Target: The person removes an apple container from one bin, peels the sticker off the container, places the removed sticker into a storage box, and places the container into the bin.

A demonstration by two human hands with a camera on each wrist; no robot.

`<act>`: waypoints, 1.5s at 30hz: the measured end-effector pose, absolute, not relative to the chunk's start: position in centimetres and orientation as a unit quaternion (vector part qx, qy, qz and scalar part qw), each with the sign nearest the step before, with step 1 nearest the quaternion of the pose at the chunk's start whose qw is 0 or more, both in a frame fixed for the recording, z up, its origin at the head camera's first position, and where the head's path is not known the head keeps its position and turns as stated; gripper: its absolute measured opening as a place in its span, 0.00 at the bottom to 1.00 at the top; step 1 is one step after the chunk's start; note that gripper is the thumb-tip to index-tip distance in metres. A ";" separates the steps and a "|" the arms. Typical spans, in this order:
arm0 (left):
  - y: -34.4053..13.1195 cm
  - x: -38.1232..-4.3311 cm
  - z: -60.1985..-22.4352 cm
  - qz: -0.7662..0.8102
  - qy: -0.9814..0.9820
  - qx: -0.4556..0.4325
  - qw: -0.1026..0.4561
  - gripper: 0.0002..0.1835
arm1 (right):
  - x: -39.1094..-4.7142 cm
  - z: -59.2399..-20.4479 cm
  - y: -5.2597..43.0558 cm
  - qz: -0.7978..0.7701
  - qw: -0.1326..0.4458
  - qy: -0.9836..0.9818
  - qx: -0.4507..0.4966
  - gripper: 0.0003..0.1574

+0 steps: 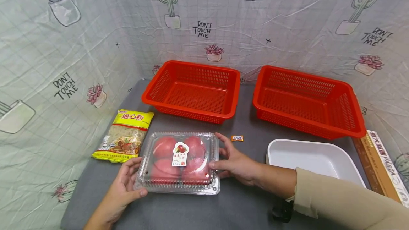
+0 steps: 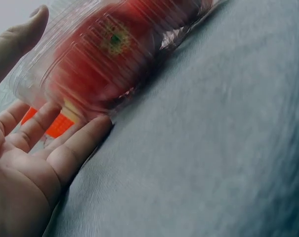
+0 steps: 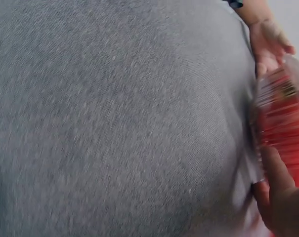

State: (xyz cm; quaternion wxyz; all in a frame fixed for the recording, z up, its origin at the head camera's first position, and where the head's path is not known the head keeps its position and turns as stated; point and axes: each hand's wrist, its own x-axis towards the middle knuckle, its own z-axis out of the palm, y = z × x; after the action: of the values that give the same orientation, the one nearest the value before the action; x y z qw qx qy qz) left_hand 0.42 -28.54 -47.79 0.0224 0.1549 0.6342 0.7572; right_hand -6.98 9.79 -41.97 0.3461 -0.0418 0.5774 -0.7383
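Note:
A clear plastic box of tomatoes point(image 1: 196, 148) with a white label on its lid lies between both hands on the grey cloth. My left hand point(image 1: 123, 184) is at its left side; in the left wrist view the fingers point(image 2: 82, 143) touch the box's lower edge while the thumb stands apart, raised. My right hand point(image 1: 234, 162) grips the right side, thumb over the lid's edge and fingers at the far right corner. In the right wrist view the box point(image 3: 282, 123) is partly cut off, with the thumb against its side.
Two red plastic baskets point(image 1: 195, 114) point(image 1: 303, 123) stand at the back. A yellow pasta bag point(image 1: 124, 137) lies to the left. A small orange wrapped candy point(image 1: 237, 138) sits behind my right hand. On the right are a white tray point(image 1: 271, 148) and a pasta carton point(image 1: 380, 162).

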 end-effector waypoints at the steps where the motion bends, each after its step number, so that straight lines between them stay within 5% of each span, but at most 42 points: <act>1: -28.6 0.4 -47.9 0.757 0.634 0.158 0.023 0.48 | -6.8 -41.9 9.8 -0.738 0.343 0.579 -0.040 0.68; 19: -29.1 0.4 -48.1 0.748 0.638 0.174 0.056 0.52 | -3.5 -42.1 9.3 -0.758 0.292 0.583 -0.002 0.73; 37: -29.7 1.6 -46.3 0.710 0.682 0.163 0.065 0.48 | -2.6 -42.4 10.0 -0.740 0.284 0.609 -0.009 0.67; 45: -30.1 -1.6 -44.0 0.677 0.714 0.169 0.065 0.47 | -3.4 -42.2 10.5 -0.742 0.271 0.613 -0.005 0.64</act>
State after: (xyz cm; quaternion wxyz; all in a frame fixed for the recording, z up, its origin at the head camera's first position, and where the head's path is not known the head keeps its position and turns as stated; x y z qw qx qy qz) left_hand -1.60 -30.10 -44.02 0.0652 0.1690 0.7137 0.6766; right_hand -3.36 10.51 -42.22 0.2706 -0.0047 0.6129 -0.7424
